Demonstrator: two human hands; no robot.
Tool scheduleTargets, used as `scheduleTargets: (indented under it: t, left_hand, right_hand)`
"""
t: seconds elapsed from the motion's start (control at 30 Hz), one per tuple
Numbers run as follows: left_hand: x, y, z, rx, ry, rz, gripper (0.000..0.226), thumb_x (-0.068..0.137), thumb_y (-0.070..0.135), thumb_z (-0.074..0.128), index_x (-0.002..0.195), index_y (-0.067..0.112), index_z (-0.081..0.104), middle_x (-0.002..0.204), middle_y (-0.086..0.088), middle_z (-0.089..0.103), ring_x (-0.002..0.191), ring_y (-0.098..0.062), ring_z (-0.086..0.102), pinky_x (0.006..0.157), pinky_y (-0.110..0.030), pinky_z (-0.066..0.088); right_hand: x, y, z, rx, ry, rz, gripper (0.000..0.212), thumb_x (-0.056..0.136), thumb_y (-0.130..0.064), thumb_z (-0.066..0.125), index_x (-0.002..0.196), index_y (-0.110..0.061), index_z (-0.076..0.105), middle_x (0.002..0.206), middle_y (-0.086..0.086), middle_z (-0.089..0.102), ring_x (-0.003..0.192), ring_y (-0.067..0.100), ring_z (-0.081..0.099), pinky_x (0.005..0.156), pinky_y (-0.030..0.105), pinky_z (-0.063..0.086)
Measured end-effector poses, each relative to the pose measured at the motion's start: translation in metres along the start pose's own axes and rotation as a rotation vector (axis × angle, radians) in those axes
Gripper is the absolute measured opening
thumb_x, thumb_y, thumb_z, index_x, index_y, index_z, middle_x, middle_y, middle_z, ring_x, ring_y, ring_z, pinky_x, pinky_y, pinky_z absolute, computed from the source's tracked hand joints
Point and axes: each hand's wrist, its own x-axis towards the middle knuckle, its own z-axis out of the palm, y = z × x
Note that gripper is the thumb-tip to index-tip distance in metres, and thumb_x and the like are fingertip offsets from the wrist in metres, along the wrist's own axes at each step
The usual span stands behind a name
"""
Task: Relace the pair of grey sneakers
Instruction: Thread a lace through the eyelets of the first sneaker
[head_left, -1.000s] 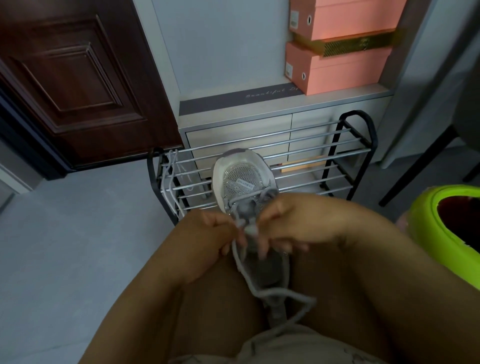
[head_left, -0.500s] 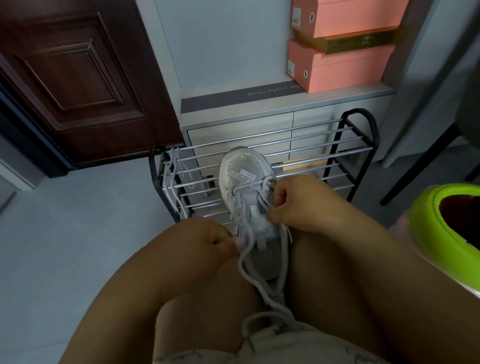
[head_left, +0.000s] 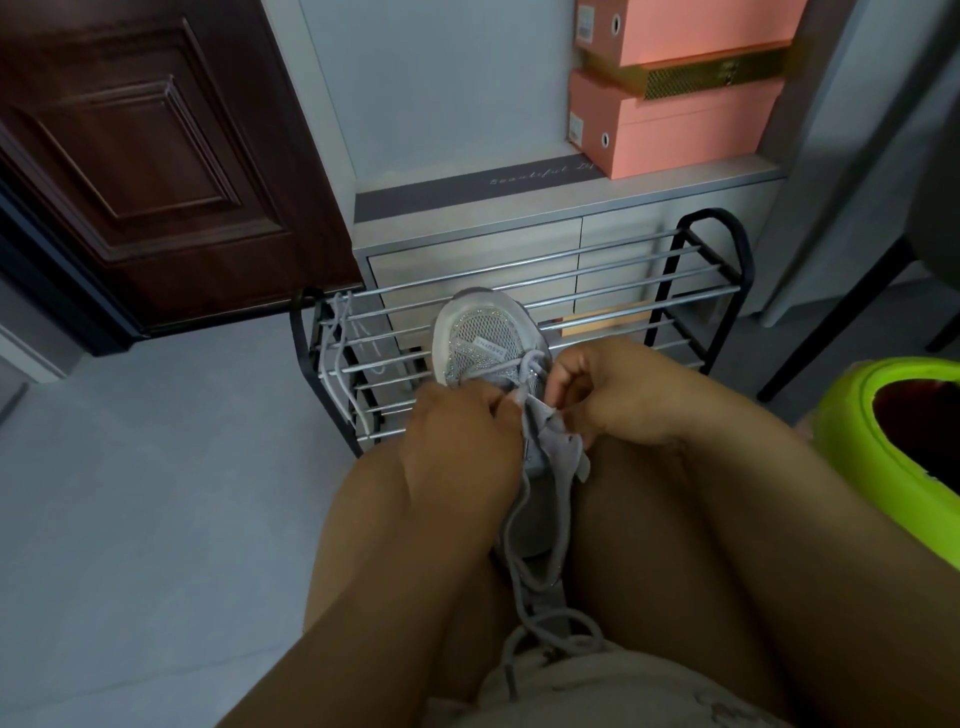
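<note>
Head view looks down on one grey sneaker (head_left: 485, 338) lying between the person's knees, toe pointing away toward the shoe rack (head_left: 685, 280) and heel toward the lap. Its grey lace (head_left: 524, 577) crosses the lowest eyelets near the toe, while the rest trails loose down the shoe and loops onto the shorts. The left hand (head_left: 460, 441) is curled at the left edge of the eyelet row, pinching what seems to be a lace end or the tongue; which one is hidden by the fingers. The right hand (head_left: 613, 395) is curled at the right edge, pinching a lace strand just above the eyelets. Both hands sit close together over the shoe's throat, nearly touching.

Judging by the few crossings, threading is at an early stage, around the second or third pair of eyelets. The next move likely calls for feeding a lace tip through the next open eyelet and drawing it snug, keeping both ends even.

A second loose lace (head_left: 335, 364) hangs on the rack's left end. Behind stand a cabinet (head_left: 467, 249) with pink shoeboxes (head_left: 680, 124), a dark wooden door (head_left: 145, 156), and a lime-green bin (head_left: 883, 441) at the right.
</note>
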Motion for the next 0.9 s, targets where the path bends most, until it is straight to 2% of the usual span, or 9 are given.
scheduleTargets:
  t: [0.13, 0.2, 0.3, 0.4, 0.57, 0.63, 0.73, 0.83, 0.9]
  left_hand:
    - [0.002, -0.005, 0.005, -0.203, 0.012, -0.080, 0.041, 0.095, 0.038, 0.051, 0.060, 0.016, 0.048, 0.084, -0.028, 0.057, 0.082, -0.045, 0.057, 0.077, -0.049, 0.050]
    - [0.003, -0.006, 0.008, -0.339, 0.000, -0.146, 0.047, 0.095, 0.036, 0.052, 0.052, 0.020, 0.042, 0.070, -0.019, 0.051, 0.074, -0.043, 0.057, 0.070, -0.046, 0.051]
    - [0.006, -0.005, 0.014, -0.444, -0.013, -0.183, 0.043, 0.092, 0.033, 0.058, 0.051, 0.024, 0.051, 0.044, 0.008, 0.048, 0.044, -0.005, 0.047, 0.054, -0.025, 0.038]
    - [0.010, -0.004, 0.014, -0.527, -0.051, -0.255, 0.034, 0.089, 0.030, 0.063, 0.056, 0.023, 0.060, 0.038, 0.012, 0.050, 0.035, 0.001, 0.041, 0.048, -0.022, 0.036]
    - [0.003, -0.003, -0.008, -0.485, -0.207, -0.253, 0.025, 0.090, 0.029, 0.062, 0.074, 0.012, 0.070, 0.066, -0.010, 0.067, 0.051, -0.011, 0.055, 0.056, -0.026, 0.048]
    - [-0.011, -0.008, -0.018, -0.204, -0.288, -0.112, 0.025, 0.089, 0.046, 0.054, 0.076, 0.031, 0.069, 0.070, 0.008, 0.069, 0.051, 0.001, 0.057, 0.051, -0.020, 0.047]
    - [-0.034, -0.019, -0.028, 0.251, -0.194, 0.202, 0.033, 0.080, 0.070, 0.033, 0.078, 0.049, 0.058, 0.072, 0.024, 0.061, 0.059, 0.003, 0.057, 0.054, -0.026, 0.046]
    - [-0.042, -0.027, -0.031, -0.002, -0.242, 0.182, 0.028, 0.084, 0.064, 0.043, 0.076, 0.046, 0.062, 0.069, 0.019, 0.063, 0.061, 0.001, 0.059, 0.060, -0.030, 0.049]
    - [-0.039, -0.032, -0.035, -0.174, -0.252, 0.086, 0.020, 0.087, 0.052, 0.051, 0.077, 0.045, 0.067, 0.070, 0.017, 0.066, 0.064, 0.000, 0.062, 0.065, -0.029, 0.050]
  right_hand:
    - [0.000, 0.000, -0.002, 0.026, -0.032, -0.009, 0.021, 0.074, 0.013, 0.064, 0.077, -0.008, 0.062, 0.074, 0.014, 0.064, 0.060, 0.022, 0.062, 0.059, 0.027, 0.054]
    - [0.000, 0.000, -0.002, 0.045, -0.051, -0.009, 0.020, 0.074, 0.013, 0.064, 0.079, -0.005, 0.062, 0.075, 0.016, 0.064, 0.061, 0.023, 0.062, 0.063, 0.031, 0.055]
    - [0.001, 0.000, -0.002, 0.034, -0.052, -0.004, 0.022, 0.074, 0.015, 0.063, 0.078, -0.006, 0.062, 0.076, 0.019, 0.065, 0.061, 0.024, 0.063, 0.065, 0.034, 0.055]
    - [0.001, 0.000, -0.001, 0.020, -0.023, -0.001, 0.022, 0.074, 0.012, 0.065, 0.075, -0.009, 0.062, 0.074, 0.016, 0.065, 0.062, 0.024, 0.064, 0.067, 0.036, 0.056]
    - [0.003, -0.001, 0.007, -0.108, 0.123, -0.009, 0.028, 0.070, 0.006, 0.070, 0.065, -0.020, 0.062, 0.074, 0.005, 0.064, 0.069, 0.024, 0.066, 0.068, 0.036, 0.058]
    - [0.004, -0.002, 0.008, -0.161, 0.148, -0.005, 0.029, 0.068, 0.003, 0.072, 0.062, -0.023, 0.060, 0.071, 0.000, 0.063, 0.068, 0.018, 0.064, 0.068, 0.031, 0.056]
    - [0.004, -0.003, 0.009, -0.193, 0.139, 0.010, 0.030, 0.067, 0.003, 0.073, 0.059, -0.021, 0.058, 0.062, -0.003, 0.061, 0.059, 0.012, 0.060, 0.064, 0.028, 0.054]
    - [-0.003, -0.007, 0.006, -0.135, 0.068, -0.015, 0.025, 0.069, 0.003, 0.074, 0.062, -0.019, 0.064, 0.061, 0.000, 0.063, 0.055, 0.011, 0.060, 0.059, 0.025, 0.053]
    - [-0.008, -0.013, 0.001, -0.074, 0.029, -0.064, 0.019, 0.072, -0.002, 0.073, 0.067, -0.021, 0.070, 0.059, -0.005, 0.063, 0.048, -0.001, 0.054, 0.049, 0.012, 0.045]
